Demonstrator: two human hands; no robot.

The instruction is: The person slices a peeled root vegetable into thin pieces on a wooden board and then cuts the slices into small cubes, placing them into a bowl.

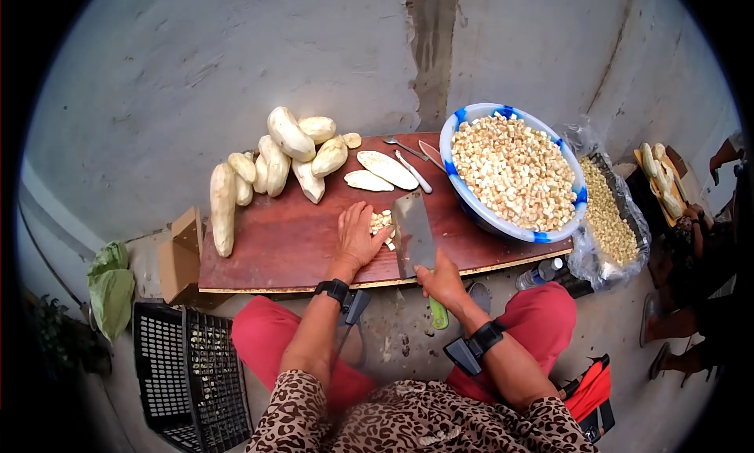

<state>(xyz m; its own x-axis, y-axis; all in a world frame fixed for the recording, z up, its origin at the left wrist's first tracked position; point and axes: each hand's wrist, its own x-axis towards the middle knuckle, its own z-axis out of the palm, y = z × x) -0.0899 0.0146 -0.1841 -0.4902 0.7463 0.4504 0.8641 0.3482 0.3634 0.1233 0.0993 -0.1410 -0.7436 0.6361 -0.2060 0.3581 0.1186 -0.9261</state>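
My left hand [359, 234] lies on the red-brown board [275, 256], fingers forward and lightly spread, beside a small pile of pale diced pieces [382, 221]. My right hand [443, 280] is wrapped round the handle of a wide cleaver [414, 231], whose blade stands just right of the pieces. Behind the hands lie two long pale slices [386, 168] and a white-handled knife [415, 172]. Several whole peeled roots [290, 135] are heaped at the back left of the board. A blue and white basin [463, 194] full of pale cubes stands at its right.
Right of the board is a plastic-lined crate [609, 209] of small cubes, with a bottle [540, 274] near it. Black crates [188, 374] and a cardboard box [181, 253] stand at the left. Another person's arm and legs show at the far right. A wall rises behind.
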